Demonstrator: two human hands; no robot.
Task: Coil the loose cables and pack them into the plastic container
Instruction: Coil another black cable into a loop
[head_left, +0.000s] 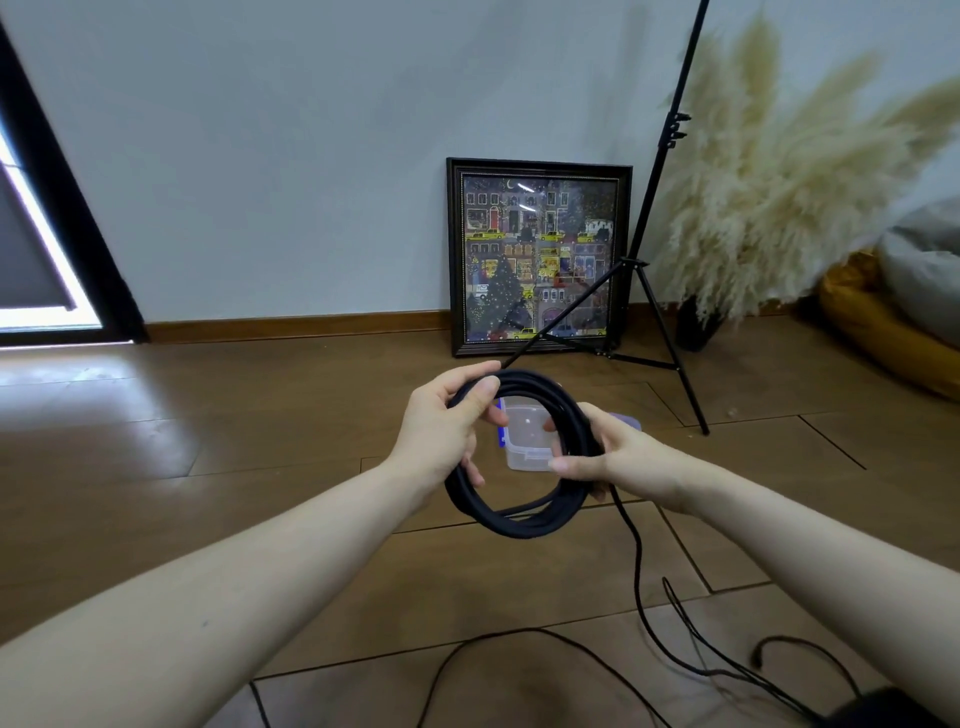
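I see both hands raised over the wooden floor (260, 441) with a black cable coil (519, 522) held between them. My landmark is the clear plastic container (530, 439), which sits on the floor and shows through the ring of the coil. The left hand (441, 431) grips the coil's left side, thumb laid over the upper strands and fingers curled round behind them, just left of the container. The right hand (618, 457) pinches the coil's right side, thumb and fingers closed narrowly on the bundled strands, at the container's right edge. From under the right hand a loose cable tail (636, 551) drops away from the coil and trails across the floor, nearer to me than the container, where more thin black cable strands (467, 649) loop about. A blue-purple lid (626, 420) shows just right of the container, behind the right hand. Beyond the container, a framed picture (537, 257) leans against the wall, with a black tripod stand (652, 291) beyond it and to the right, and pampas grass (779, 182) further right still.
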